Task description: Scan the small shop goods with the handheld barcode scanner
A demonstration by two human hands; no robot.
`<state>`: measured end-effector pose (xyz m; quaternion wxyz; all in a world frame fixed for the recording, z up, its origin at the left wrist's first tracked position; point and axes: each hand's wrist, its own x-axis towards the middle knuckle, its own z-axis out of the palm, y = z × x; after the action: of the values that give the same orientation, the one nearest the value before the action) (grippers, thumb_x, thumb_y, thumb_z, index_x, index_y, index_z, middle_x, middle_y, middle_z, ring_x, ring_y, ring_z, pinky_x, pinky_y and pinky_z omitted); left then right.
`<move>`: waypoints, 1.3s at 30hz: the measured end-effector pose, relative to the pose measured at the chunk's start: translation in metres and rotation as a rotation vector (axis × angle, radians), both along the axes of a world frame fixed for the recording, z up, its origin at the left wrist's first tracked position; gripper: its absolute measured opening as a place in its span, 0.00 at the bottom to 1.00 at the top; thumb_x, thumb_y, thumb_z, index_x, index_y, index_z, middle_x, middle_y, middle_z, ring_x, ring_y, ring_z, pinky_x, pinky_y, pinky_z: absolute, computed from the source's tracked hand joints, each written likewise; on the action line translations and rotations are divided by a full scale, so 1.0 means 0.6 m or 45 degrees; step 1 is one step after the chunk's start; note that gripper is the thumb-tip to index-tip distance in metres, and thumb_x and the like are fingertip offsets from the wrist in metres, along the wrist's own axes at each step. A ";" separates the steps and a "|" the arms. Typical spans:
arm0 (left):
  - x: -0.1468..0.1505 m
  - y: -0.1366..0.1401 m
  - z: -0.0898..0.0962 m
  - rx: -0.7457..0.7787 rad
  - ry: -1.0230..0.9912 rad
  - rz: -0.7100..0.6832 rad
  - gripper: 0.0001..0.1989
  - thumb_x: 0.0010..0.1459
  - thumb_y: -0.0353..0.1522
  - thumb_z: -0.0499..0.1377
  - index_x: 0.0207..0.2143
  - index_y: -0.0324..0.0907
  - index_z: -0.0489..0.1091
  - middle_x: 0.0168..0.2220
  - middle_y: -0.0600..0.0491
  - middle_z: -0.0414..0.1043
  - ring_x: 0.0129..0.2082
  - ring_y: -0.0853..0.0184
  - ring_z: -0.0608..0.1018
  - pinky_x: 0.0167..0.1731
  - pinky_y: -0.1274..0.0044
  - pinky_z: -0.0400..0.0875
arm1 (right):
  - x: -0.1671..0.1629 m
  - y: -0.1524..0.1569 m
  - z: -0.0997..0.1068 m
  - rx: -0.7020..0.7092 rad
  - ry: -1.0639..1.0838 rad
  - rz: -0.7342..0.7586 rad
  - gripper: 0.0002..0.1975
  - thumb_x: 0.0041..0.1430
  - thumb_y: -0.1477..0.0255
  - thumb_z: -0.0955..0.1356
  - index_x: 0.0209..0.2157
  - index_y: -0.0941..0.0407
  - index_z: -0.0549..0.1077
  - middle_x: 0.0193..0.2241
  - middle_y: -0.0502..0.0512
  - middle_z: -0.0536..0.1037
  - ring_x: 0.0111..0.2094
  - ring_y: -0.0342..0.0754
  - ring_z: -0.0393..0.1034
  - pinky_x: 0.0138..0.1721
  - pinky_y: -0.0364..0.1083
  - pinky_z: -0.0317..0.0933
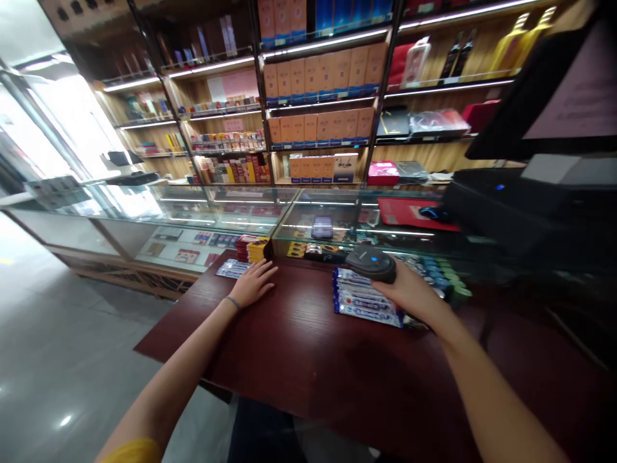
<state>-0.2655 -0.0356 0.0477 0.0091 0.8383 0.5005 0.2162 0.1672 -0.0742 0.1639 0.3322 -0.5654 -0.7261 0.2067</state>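
Note:
My right hand (402, 288) is wrapped around a black barcode scanner (370, 262) with a small blue light on top. The scanner is over a row of blue-and-white plastic packets (369, 302) on the dark red wooden table (299, 341). My left hand (254, 283) lies with its fingers spread on the table, holding nothing. Beside its fingertips stands a stack of red and yellow packs (252, 248). A few more blue-and-white packets (232, 268) lie just left of that hand, partly behind it.
A glass display counter (207, 209) runs behind the table. On the right stand a dark monitor (540, 96), a red mat (414, 214) with a mouse, and several green-capped items (446, 273). Shelves of orange boxes (318, 128) and bottles line the back wall.

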 end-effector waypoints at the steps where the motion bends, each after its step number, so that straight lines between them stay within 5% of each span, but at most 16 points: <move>1: 0.027 0.000 -0.002 -0.010 -0.033 -0.031 0.26 0.66 0.41 0.58 0.64 0.48 0.66 0.68 0.46 0.61 0.71 0.51 0.57 0.70 0.56 0.48 | 0.007 -0.003 0.009 -0.006 -0.004 -0.017 0.25 0.51 0.67 0.71 0.53 0.52 0.73 0.40 0.56 0.83 0.39 0.58 0.79 0.38 0.51 0.69; 6: 0.175 0.000 -0.007 -0.100 -0.274 -0.220 0.25 0.64 0.41 0.60 0.62 0.50 0.69 0.67 0.46 0.62 0.71 0.51 0.57 0.71 0.56 0.44 | 0.043 -0.020 0.042 -0.226 0.065 -0.035 0.25 0.53 0.67 0.70 0.54 0.54 0.72 0.28 0.51 0.81 0.17 0.47 0.68 0.20 0.45 0.59; 12: 0.335 0.004 -0.011 -0.126 -0.448 -0.362 0.23 0.64 0.39 0.60 0.61 0.50 0.70 0.66 0.45 0.63 0.71 0.51 0.58 0.70 0.56 0.44 | 0.092 -0.033 0.062 -0.220 0.156 -0.051 0.21 0.53 0.67 0.70 0.50 0.53 0.74 0.20 0.46 0.75 0.15 0.44 0.62 0.17 0.43 0.55; 17: 0.417 0.014 -0.014 -0.126 -0.497 -0.458 0.22 0.63 0.38 0.61 0.59 0.50 0.72 0.66 0.45 0.64 0.70 0.52 0.60 0.70 0.57 0.48 | 0.131 -0.041 0.070 -0.245 0.242 -0.078 0.13 0.54 0.68 0.71 0.42 0.54 0.72 0.15 0.43 0.69 0.14 0.42 0.59 0.18 0.42 0.55; 24: 0.475 0.039 -0.014 0.132 0.003 -0.311 0.22 0.67 0.35 0.56 0.63 0.45 0.67 0.68 0.43 0.60 0.69 0.52 0.61 0.66 0.56 0.56 | 0.149 -0.042 0.070 -0.256 0.334 -0.103 0.10 0.55 0.69 0.70 0.38 0.53 0.68 0.15 0.43 0.68 0.14 0.42 0.59 0.17 0.42 0.53; 27: 0.489 0.042 -0.013 0.138 0.068 -0.197 0.21 0.66 0.31 0.56 0.61 0.42 0.68 0.63 0.41 0.66 0.63 0.53 0.67 0.62 0.60 0.63 | 0.146 -0.044 0.073 -0.258 0.351 -0.100 0.09 0.54 0.70 0.70 0.37 0.53 0.67 0.14 0.43 0.68 0.13 0.42 0.59 0.17 0.42 0.53; 35: 0.495 0.036 0.000 0.078 0.110 -0.171 0.16 0.67 0.28 0.53 0.53 0.44 0.74 0.51 0.44 0.75 0.51 0.55 0.74 0.50 0.64 0.70 | 0.143 -0.044 0.071 -0.216 0.327 -0.097 0.09 0.54 0.69 0.71 0.35 0.52 0.67 0.15 0.43 0.69 0.14 0.44 0.60 0.18 0.43 0.54; 39: 0.474 0.026 0.013 0.114 -0.155 -0.227 0.17 0.66 0.26 0.53 0.54 0.42 0.73 0.48 0.44 0.77 0.49 0.56 0.76 0.50 0.65 0.71 | 0.140 -0.039 0.066 -0.212 0.330 -0.091 0.11 0.53 0.67 0.71 0.38 0.52 0.69 0.14 0.43 0.69 0.14 0.45 0.61 0.18 0.43 0.55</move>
<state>0.0190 -0.0203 0.0554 0.0211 0.8643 0.4124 0.2871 0.2514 -0.0979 0.2036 0.3822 -0.5851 -0.6370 0.3253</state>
